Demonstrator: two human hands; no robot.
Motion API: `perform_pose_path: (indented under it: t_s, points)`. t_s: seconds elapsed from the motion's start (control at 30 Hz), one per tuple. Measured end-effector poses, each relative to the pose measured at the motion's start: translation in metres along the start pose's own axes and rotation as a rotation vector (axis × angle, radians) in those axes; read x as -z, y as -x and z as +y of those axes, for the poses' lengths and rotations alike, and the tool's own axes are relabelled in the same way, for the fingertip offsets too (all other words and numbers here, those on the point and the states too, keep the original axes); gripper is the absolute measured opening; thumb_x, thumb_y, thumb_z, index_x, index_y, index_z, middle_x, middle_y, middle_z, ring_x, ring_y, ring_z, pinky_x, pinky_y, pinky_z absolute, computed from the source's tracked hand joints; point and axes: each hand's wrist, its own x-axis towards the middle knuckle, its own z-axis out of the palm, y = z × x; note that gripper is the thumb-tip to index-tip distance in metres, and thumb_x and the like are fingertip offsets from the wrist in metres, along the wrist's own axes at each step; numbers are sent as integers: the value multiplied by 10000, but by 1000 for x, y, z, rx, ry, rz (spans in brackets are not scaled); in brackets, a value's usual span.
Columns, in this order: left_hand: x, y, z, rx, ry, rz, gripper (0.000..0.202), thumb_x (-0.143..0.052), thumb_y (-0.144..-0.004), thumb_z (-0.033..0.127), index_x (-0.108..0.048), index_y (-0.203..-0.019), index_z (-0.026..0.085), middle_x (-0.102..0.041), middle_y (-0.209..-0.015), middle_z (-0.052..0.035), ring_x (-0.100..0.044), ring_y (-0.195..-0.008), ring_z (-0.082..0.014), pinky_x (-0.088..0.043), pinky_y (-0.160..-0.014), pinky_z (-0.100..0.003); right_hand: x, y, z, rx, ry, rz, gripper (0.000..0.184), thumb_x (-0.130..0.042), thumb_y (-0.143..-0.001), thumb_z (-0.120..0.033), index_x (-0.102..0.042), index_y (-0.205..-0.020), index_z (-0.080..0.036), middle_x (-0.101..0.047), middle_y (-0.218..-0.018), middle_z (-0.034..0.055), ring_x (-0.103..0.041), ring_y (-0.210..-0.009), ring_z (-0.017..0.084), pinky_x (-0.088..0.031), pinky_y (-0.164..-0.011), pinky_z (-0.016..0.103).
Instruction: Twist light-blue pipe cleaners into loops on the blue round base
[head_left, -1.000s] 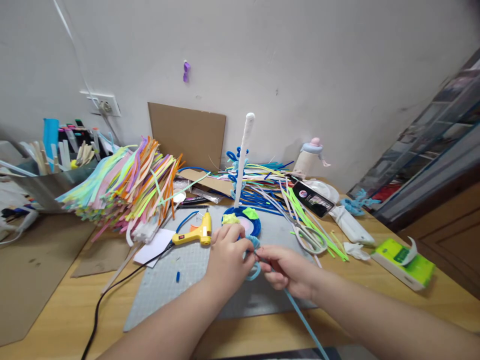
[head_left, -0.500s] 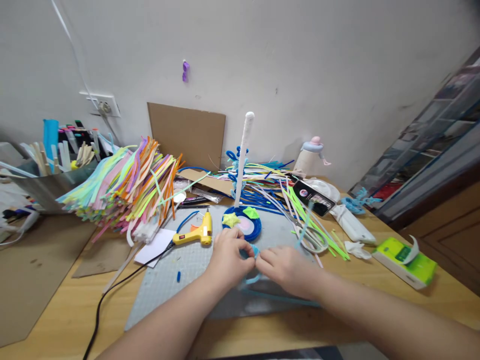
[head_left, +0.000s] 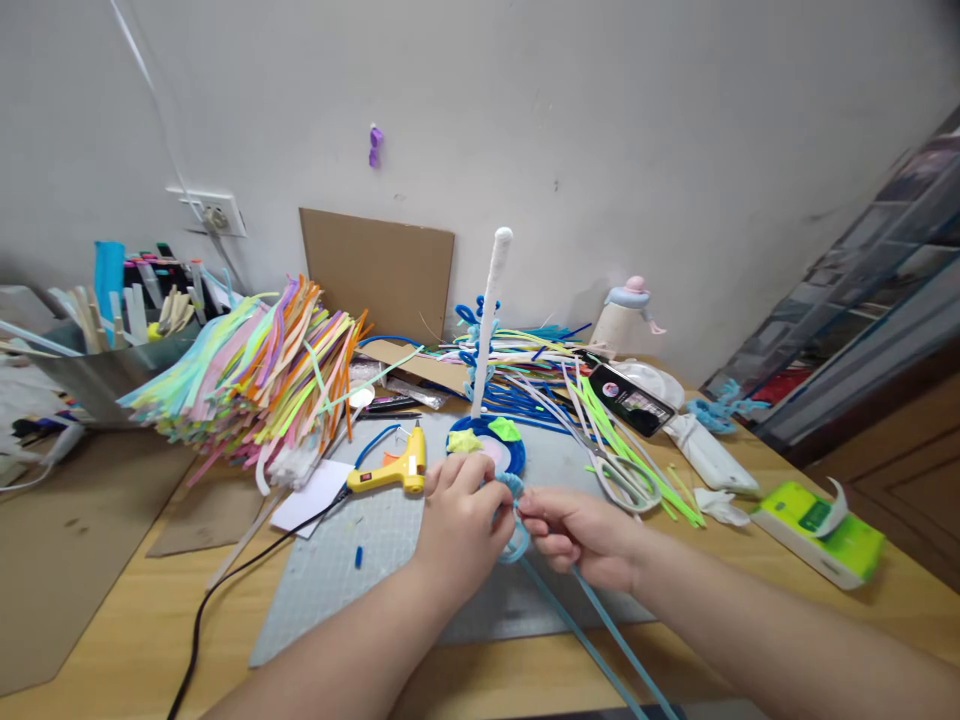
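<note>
My left hand (head_left: 463, 522) is closed around a small coil of light blue pipe cleaner (head_left: 514, 500) over the grey cutting mat (head_left: 360, 570). My right hand (head_left: 581, 535) pinches the same pipe cleaner just right of the coil. Two long light blue strands (head_left: 592, 630) run from my hands down toward the lower edge of the view. Just beyond my hands stands a blue round base (head_left: 491, 445) with yellow and green bits on it and a white upright stick (head_left: 487, 320).
A yellow glue gun (head_left: 390, 470) with black cord lies left of my hands. Scissors (head_left: 622, 475) and green pipe cleaners lie right. A pile of coloured pipe cleaners (head_left: 255, 380) sits at left, a green tissue pack (head_left: 821, 530) at right, cardboard (head_left: 375, 270) against the wall.
My right hand has swung the free strand from out over the scissors back down toward me, wrapping it around the coil. My left hand has stayed on the coil.
</note>
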Motion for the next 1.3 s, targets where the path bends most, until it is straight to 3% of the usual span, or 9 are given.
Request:
perform_pose_path:
  t_s: [0.13,0.23,0.33,0.4,0.47,0.53,0.6,0.7,1.3]
  points:
    - [0,-1,1,29,36,-18,57,-610,-687,187,-622,-645,224,-553,-808,-18,-473,-842,-191,-299,-755,-359,-5,-5,6,315,327,165,115,-514,-716,-215,-417,-662,-186,-372,-503,-88,-240,-368,34,-144,-378,174]
    - [-2,-2,-2,134,107,-73,66,-647,-625,162,-628,-612,223,-534,-781,-10,-476,-832,-189,-308,-737,-343,2,-5,6,701,872,256,122,-494,-721,-157,-442,-611,-173,-422,-543,-49,-369,-495,77,-257,-468,202]
    - [-4,-2,-5,211,179,-166,82,-656,-601,150,-630,-574,222,-513,-735,2,-478,-790,-176,-313,-701,-323,11,1,4,949,1463,22,99,-473,-758,-140,-522,-680,-176,-521,-653,3,-435,-611,121,-276,-531,239]
    - [-4,-2,-6,221,186,-172,81,-657,-601,150,-632,-572,221,-510,-737,2,-478,-789,-175,-315,-698,-319,13,3,2,969,1576,8,112,-451,-785,-141,-537,-726,-184,-538,-689,17,-442,-631,129,-277,-538,249]
    - [-3,-2,-5,199,155,-127,73,-661,-605,157,-634,-588,222,-513,-758,-4,-477,-813,-183,-315,-716,-326,9,4,0,840,1369,111,122,-447,-811,-193,-512,-708,-183,-503,-648,0,-427,-592,113,-279,-516,234]
    - [-1,-2,-2,155,109,-67,51,-665,-625,187,-632,-610,224,-517,-772,-11,-474,-824,-190,-312,-734,-339,5,3,-1,543,928,156,183,-447,-824,-296,-467,-682,-182,-413,-561,-45,-350,-475,76,-240,-444,200]
    - [1,-2,1,110,68,-15,45,-653,-659,221,-628,-622,226,-521,-769,-16,-472,-813,-191,-306,-739,-349,2,3,-3,190,497,24,214,-428,-825,-370,-457,-714,-189,-318,-511,-82,-213,-383,49,-143,-378,177]
    - [3,0,3,47,17,40,73,-614,-710,226,-620,-638,228,-538,-775,-20,-470,-811,-187,-295,-743,-355,3,3,-7,-55,72,-80,157,-494,-784,-309,-448,-715,-176,-272,-508,-100,-133,-365,26,-78,-360,152]
    - [6,1,1,-75,-45,89,120,-551,-797,268,-658,-741,277,-604,-928,-19,-475,-940,-189,-272,-819,-350,7,2,-11,-248,-316,-157,174,-449,-757,-175,-366,-604,-165,-250,-436,-107,-208,-299,9,-86,-317,110]
